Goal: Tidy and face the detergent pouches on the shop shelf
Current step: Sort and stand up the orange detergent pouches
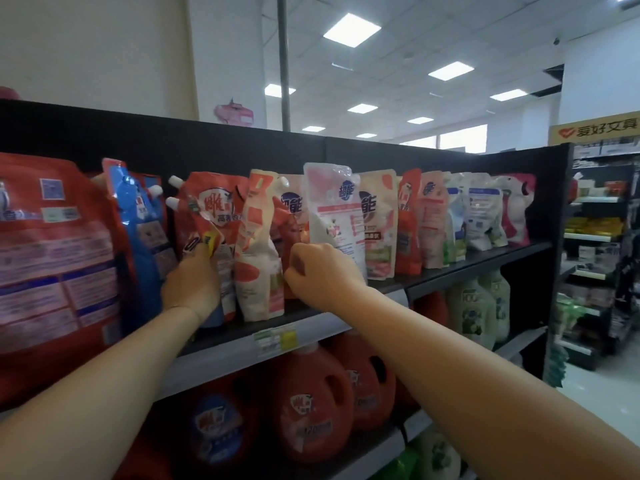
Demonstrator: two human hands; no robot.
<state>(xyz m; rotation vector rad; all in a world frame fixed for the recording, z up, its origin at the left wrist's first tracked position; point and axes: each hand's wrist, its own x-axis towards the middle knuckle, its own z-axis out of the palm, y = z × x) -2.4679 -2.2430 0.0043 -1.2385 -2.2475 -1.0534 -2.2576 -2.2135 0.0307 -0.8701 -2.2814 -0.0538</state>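
A row of detergent pouches stands on the top shelf (450,271). My right hand (318,275) grips the lower part of a white and pink pouch (334,209) that stands higher than its neighbours, its back label facing me. My left hand (194,282) holds the bottom of a red pouch (211,206) with a white spout. Between the two hands leans a cream and orange pouch (256,258), turned sideways. Further right, more cream, red, white and pink pouches (481,209) stand upright along the shelf.
A large red pouch (52,258) and a blue pouch (138,230) fill the left end. Red and pale green detergent jugs (311,407) stand on the shelf below, behind price tags (277,337). An aisle and another rack (595,254) lie to the right.
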